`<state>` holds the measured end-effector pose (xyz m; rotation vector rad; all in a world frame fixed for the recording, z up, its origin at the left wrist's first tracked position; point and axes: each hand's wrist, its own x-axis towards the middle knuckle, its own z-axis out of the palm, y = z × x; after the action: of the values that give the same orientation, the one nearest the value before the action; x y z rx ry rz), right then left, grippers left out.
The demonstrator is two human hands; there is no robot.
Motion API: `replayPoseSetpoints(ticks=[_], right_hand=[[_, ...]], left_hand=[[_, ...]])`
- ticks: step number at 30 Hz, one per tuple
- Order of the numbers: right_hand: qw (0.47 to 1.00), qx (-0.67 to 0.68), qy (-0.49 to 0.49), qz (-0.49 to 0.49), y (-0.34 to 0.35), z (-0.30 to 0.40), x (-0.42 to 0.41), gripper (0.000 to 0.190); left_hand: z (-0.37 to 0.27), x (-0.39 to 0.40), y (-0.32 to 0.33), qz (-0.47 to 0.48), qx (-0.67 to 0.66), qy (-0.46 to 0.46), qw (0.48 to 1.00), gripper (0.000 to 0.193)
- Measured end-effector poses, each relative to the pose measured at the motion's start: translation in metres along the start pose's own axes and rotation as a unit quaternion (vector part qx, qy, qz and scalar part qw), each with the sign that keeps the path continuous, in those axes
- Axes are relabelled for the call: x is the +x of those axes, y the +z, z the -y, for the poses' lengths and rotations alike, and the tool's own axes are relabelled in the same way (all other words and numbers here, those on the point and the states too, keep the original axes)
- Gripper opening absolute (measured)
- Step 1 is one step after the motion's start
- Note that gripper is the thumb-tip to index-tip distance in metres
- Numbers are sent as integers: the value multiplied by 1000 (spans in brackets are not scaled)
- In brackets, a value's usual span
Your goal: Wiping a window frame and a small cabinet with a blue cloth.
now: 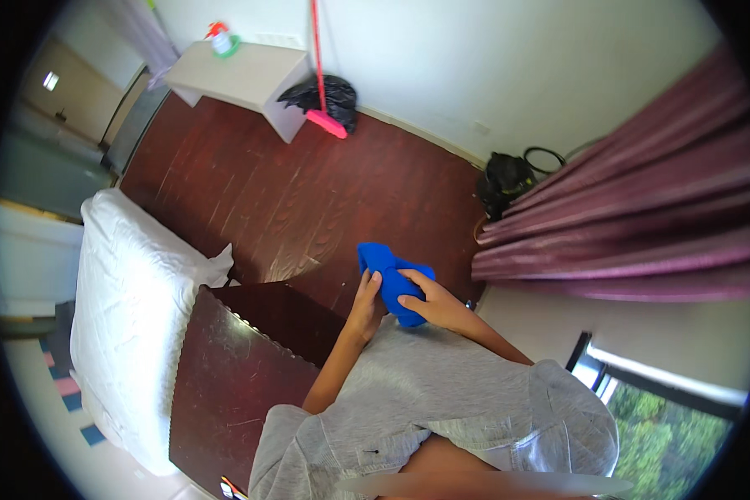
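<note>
A bright blue cloth [395, 284], bunched and folded, is held in front of my torso. My left hand [369, 303] grips its near left side, with the thumb lying on the fabric. From the right, my right hand [436, 303] pinches the cloth between thumb and fingers. One end of the cloth hangs beyond my hands, and the lower part reaches the front of my grey shirt [431, 375]. Some fingertips are hidden behind the fabric.
To the left stand a dark wooden cabinet [244, 369] and a bed with a white cover [137, 281]. Ahead are a pale desk [244, 72] with a spray bottle [222, 42], a pink broom [326, 123] and a black bag [340, 97]. A purple curtain [631, 212] hangs right, near a black vacuum cleaner [505, 181].
</note>
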<state>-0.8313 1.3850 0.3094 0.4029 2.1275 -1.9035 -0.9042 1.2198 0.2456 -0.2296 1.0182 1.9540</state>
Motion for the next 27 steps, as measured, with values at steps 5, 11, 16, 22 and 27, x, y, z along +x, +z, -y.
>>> replayPoseSetpoints(ticks=[5,11,16,22,27], right_hand=[[991,-3,-38,128,-19,30,97,52],[949,-38,-108,293,-32,84,215,42],[941,10,-102,324,-48,109,312,44],[903,123,83,403,-36,155,403,43],[901,54,65,426,29,161,478,46]], left_hand=[[-44,33,-18,-131,-68,136,980,62],[-88,89,-68,-166,-175,158,958,55],[-168,117,-43,-246,-130,216,936,53],[-206,133,-93,-367,-87,263,888,49],[-261,141,-141,-447,-85,258,852,47]])
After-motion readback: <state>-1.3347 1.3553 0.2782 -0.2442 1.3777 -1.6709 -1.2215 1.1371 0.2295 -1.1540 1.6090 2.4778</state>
